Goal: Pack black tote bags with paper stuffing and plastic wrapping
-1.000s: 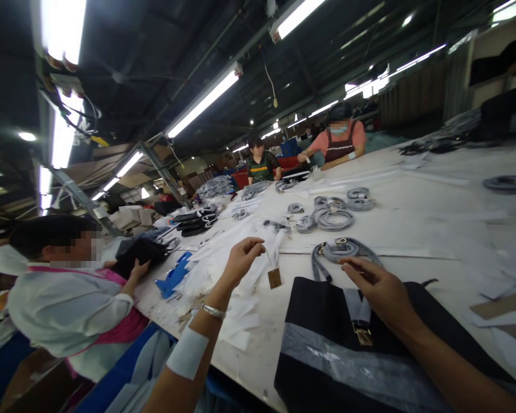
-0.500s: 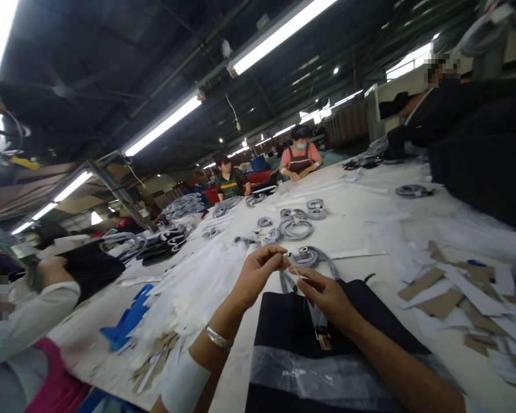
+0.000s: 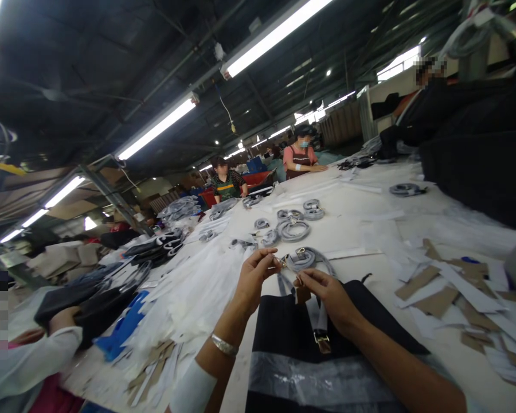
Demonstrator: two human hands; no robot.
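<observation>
My left hand (image 3: 255,278) is closed in a pinch, raised over the near edge of a coiled grey strap (image 3: 306,258). What its fingertips hold is too small to make out. Between the thumb and fingers of my right hand (image 3: 329,295) is a small brown tag (image 3: 301,292). Below both hands lies a black bag (image 3: 279,321) with a clear plastic band (image 3: 296,370) across it. A grey strap end with a gold buckle (image 3: 321,339) rests on the bag, just under my right hand.
More coiled grey straps (image 3: 293,230) lie farther up the white table (image 3: 361,269). White plastic sheets (image 3: 184,304) and a blue piece (image 3: 122,330) are at left. Brown and white strips (image 3: 451,295) are heaped at right. A co-worker's sleeve (image 3: 47,350) shows at left, beside black bags.
The brown tag now shows in my right hand, where a thin pale strip stretched between my hands before. At left, the co-worker's arm and black material have moved lower. The view has shifted slightly.
</observation>
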